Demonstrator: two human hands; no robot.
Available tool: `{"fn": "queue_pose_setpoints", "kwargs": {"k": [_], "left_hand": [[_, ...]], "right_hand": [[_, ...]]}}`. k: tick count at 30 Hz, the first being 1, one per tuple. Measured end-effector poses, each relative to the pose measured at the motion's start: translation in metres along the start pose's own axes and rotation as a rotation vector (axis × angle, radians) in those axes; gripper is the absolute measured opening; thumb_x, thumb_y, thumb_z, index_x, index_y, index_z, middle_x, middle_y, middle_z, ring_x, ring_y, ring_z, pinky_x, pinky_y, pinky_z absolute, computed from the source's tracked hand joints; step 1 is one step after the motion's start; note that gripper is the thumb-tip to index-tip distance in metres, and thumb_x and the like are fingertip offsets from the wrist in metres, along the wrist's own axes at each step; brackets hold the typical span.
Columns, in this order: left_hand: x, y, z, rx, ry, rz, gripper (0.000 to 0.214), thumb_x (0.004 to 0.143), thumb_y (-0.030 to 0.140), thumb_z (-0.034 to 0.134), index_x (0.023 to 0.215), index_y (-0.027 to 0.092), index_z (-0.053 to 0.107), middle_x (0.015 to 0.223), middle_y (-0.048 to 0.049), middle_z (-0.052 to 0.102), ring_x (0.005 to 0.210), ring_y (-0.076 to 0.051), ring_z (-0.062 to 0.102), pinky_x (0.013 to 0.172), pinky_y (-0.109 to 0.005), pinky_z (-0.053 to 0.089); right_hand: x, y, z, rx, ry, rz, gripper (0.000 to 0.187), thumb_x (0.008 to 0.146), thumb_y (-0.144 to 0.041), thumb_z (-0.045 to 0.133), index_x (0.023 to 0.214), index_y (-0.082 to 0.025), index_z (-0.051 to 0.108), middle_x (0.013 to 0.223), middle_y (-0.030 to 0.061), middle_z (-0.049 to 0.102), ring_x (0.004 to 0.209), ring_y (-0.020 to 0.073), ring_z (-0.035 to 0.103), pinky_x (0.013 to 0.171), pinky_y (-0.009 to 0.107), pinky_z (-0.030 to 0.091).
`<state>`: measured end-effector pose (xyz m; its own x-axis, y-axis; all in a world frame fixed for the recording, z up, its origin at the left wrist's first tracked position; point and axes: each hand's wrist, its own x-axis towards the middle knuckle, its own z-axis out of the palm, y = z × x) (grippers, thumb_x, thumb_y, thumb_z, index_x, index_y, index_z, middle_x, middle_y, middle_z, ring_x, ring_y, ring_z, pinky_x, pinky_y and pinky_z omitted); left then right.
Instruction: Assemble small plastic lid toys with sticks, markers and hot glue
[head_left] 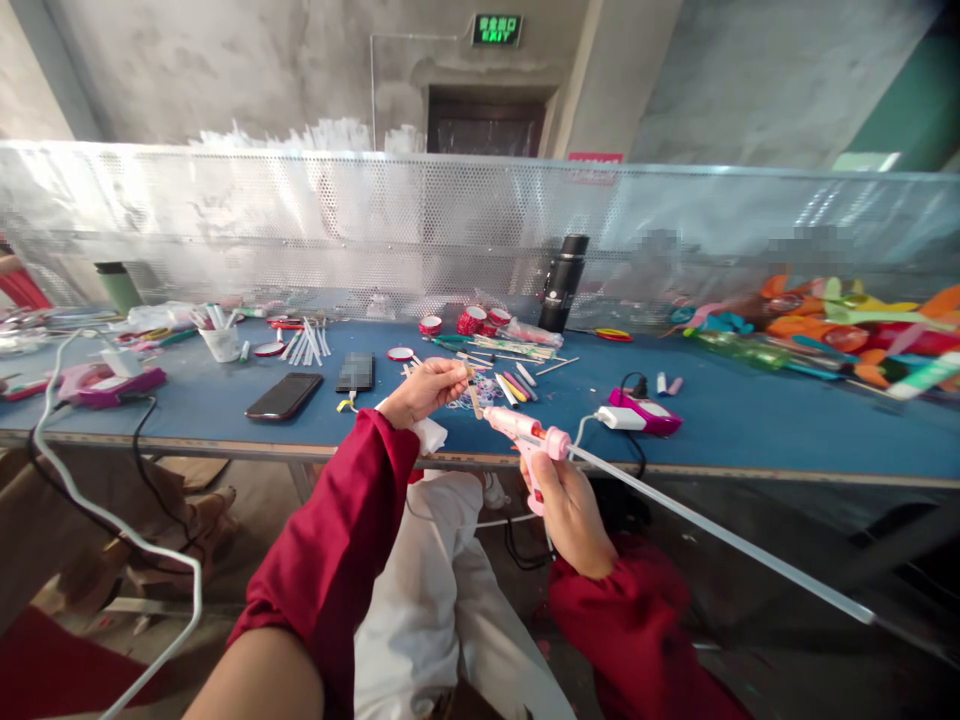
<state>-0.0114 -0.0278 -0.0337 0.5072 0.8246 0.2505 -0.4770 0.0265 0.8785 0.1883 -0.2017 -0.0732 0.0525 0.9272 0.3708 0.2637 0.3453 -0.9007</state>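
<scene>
My right hand (571,505) is wrapped round the handle of a pink hot glue gun (517,425). A long clear glue stick (720,530) juts out of its back end toward the lower right. My left hand (429,390) pinches a small flat wooden stick (475,398), which points down just in front of the nozzle. Whether nozzle and stick touch, I cannot tell. Beyond the hands lie colourful small loops (487,388) and several capped markers (517,386). White crumpled material (430,435) shows under my left wrist.
Two phones (285,396) lie left, near white sticks (307,343) and a white cup (220,340). A black thermos (564,283) stands at the back. Purple-and-white power strips (643,412) sit both sides, with cables. Colourful plastic parts (832,325) are heaped right. A perforated metal screen (300,220) runs behind.
</scene>
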Motion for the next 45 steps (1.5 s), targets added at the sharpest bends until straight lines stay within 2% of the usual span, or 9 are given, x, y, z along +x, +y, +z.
{"fn": "queue_pose_setpoints", "kwargs": {"k": [10,18,23,27,31,35,38,41,45], "left_hand": [[-0.004,0.005,0.007,-0.007,0.037,-0.013,0.032,0.066,0.026,0.094,0.078,0.008,0.070,0.065,0.0006,0.064,0.055,-0.004,0.058,0.056,-0.013,0.048],[-0.004,0.005,0.006,-0.002,0.037,-0.026,0.030,0.067,0.025,0.093,0.077,0.009,0.069,0.065,0.0010,0.064,0.055,-0.004,0.058,0.055,-0.014,0.047],[-0.004,0.005,0.006,-0.024,0.035,-0.021,0.035,0.063,0.027,0.095,0.078,0.009,0.069,0.067,0.0002,0.065,0.055,-0.004,0.059,0.056,-0.014,0.048],[-0.003,0.005,0.005,-0.041,0.052,-0.004,0.035,0.066,0.028,0.094,0.083,0.008,0.071,0.064,0.0007,0.064,0.055,-0.004,0.059,0.055,-0.013,0.048],[-0.001,0.003,0.002,-0.057,0.096,0.027,0.031,0.071,0.027,0.091,0.086,0.008,0.071,0.064,0.0013,0.064,0.055,-0.003,0.059,0.057,-0.012,0.049],[0.001,0.003,-0.001,-0.090,0.124,0.085,0.027,0.075,0.025,0.088,0.086,0.007,0.071,0.064,0.0018,0.063,0.053,-0.002,0.057,0.053,-0.010,0.048],[0.002,0.004,-0.002,-0.139,0.139,0.114,0.024,0.076,0.021,0.086,0.088,0.007,0.071,0.065,0.0021,0.063,0.053,-0.002,0.057,0.053,-0.010,0.047],[0.001,0.005,-0.001,-0.167,0.144,0.122,0.023,0.078,0.021,0.085,0.091,0.007,0.072,0.066,0.0019,0.062,0.053,-0.002,0.058,0.052,-0.010,0.048],[0.001,0.006,-0.001,-0.173,0.151,0.122,0.023,0.079,0.022,0.084,0.093,0.008,0.072,0.066,0.0020,0.062,0.053,-0.002,0.057,0.051,-0.010,0.047]], "right_hand": [[-0.004,0.006,-0.003,0.003,0.015,0.028,0.057,0.094,-0.074,0.043,0.082,-0.020,0.053,0.065,-0.0026,0.041,0.051,0.0098,0.036,0.042,0.023,0.030],[-0.010,-0.006,-0.006,-0.036,0.058,0.053,0.067,0.083,-0.086,0.046,0.070,-0.021,0.053,0.059,-0.0014,0.043,0.049,0.0104,0.038,0.041,0.024,0.034],[-0.012,-0.008,-0.010,0.028,0.079,0.107,0.070,0.081,-0.086,0.049,0.084,-0.018,0.063,0.065,0.0018,0.051,0.053,0.0124,0.042,0.042,0.025,0.035],[-0.012,-0.013,-0.016,0.020,0.067,0.051,0.064,0.085,-0.082,0.049,0.082,-0.019,0.060,0.064,0.0008,0.050,0.052,0.0117,0.040,0.043,0.025,0.034],[-0.004,-0.019,-0.029,-0.023,0.099,-0.074,0.053,0.094,-0.071,0.048,0.081,-0.021,0.056,0.070,0.0014,0.055,0.054,0.0119,0.044,0.049,0.026,0.040],[0.024,-0.023,-0.056,-0.269,0.205,-0.226,0.041,0.092,-0.060,0.058,0.101,-0.021,0.064,0.084,0.0043,0.066,0.070,0.0186,0.060,0.064,0.030,0.049],[0.052,-0.022,-0.078,-0.551,0.195,-0.269,0.041,0.091,-0.050,0.061,0.118,-0.020,0.065,0.106,0.0089,0.074,0.092,0.0267,0.068,0.082,0.037,0.051],[0.076,-0.015,-0.089,-0.845,0.149,-0.149,0.037,0.092,-0.042,0.058,0.119,-0.017,0.067,0.109,0.0126,0.075,0.099,0.0307,0.069,0.083,0.039,0.050],[0.097,0.000,-0.083,-1.176,0.089,0.059,0.034,0.096,-0.037,0.053,0.118,-0.016,0.069,0.113,0.0152,0.075,0.105,0.0315,0.069,0.084,0.037,0.048]]}}
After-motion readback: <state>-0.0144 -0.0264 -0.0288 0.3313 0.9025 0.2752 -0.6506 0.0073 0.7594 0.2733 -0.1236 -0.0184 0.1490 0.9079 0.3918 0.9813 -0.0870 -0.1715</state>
